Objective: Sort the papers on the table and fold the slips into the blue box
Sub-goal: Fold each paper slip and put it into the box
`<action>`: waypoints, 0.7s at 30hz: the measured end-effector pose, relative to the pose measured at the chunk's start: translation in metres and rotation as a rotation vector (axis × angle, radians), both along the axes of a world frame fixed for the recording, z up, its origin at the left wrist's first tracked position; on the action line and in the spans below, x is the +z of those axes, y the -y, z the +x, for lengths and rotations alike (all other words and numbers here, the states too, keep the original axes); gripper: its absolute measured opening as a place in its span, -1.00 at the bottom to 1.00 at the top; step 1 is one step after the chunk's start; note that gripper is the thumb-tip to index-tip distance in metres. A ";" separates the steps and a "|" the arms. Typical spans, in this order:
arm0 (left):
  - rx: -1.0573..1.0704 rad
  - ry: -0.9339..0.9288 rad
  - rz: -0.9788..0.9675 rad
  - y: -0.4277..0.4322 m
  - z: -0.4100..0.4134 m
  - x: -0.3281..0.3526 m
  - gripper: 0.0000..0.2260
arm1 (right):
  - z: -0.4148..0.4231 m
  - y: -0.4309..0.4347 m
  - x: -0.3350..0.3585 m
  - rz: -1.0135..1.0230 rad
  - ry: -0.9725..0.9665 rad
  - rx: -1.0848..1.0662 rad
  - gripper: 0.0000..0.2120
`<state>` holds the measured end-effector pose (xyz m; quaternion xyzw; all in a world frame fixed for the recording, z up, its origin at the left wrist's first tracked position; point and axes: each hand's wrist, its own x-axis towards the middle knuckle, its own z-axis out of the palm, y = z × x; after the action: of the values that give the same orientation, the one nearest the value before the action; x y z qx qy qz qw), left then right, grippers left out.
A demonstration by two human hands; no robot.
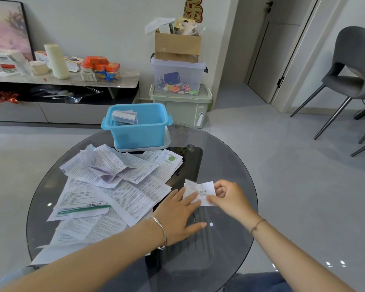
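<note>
On my far left the papers (105,186) lie in a loose, overlapping heap across the left half of the round glass table (228,161), some creased, some flat. Behind them, at the table's far edge, the blue box (139,131) stands open on a pale tray (167,144). I see a few folded slips (124,118) in it, leaning against its left wall; the rest of the inside is bare blue. Beyond the table, against the wall, three containers are stacked: a green bin (183,108) at the bottom, a clear bin (177,70) with toys and a dark cup on it, and a cardboard box (177,45) on top, stuffed with odds I cannot make out.

Nearer me, the left hand (177,213) lies flat on the glass, fingers straight and slightly spread, its fingertips pressing the left edge of a slip (201,192). The slip rests on the table just right of the heap. The right hand (230,197) pinches its right edge between thumb and curled fingers. A grey chair (354,66) stands far right.
</note>
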<state>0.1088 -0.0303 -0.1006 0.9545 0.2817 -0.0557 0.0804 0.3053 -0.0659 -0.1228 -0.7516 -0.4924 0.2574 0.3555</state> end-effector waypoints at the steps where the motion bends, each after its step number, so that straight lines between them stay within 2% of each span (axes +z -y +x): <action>1: 0.008 -0.037 -0.017 0.000 -0.001 -0.002 -0.38 | -0.001 -0.002 -0.001 0.000 0.015 -0.019 -0.91; 7: -0.019 -0.075 -0.009 -0.003 0.000 -0.008 -0.34 | -0.001 -0.013 -0.006 -0.006 0.059 -0.088 -0.78; 10: -0.069 -0.032 -0.024 -0.007 -0.002 -0.013 -0.17 | 0.000 -0.014 -0.006 -0.029 0.095 -0.073 -0.78; 12: -0.088 -0.024 -0.046 -0.009 -0.002 -0.015 -0.13 | 0.001 -0.015 -0.006 -0.044 0.111 -0.064 -0.80; 16: -0.117 -0.022 -0.037 -0.013 -0.003 -0.014 -0.15 | 0.003 -0.018 0.004 -0.076 0.093 -0.011 -0.86; 21: -0.123 -0.047 -0.027 -0.009 -0.003 -0.011 -0.27 | -0.005 -0.026 0.017 -0.078 0.134 0.086 -0.87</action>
<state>0.1061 -0.0214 -0.1112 0.9673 0.2234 -0.0868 0.0828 0.3000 -0.0398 -0.1062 -0.7586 -0.5364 0.2404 0.2810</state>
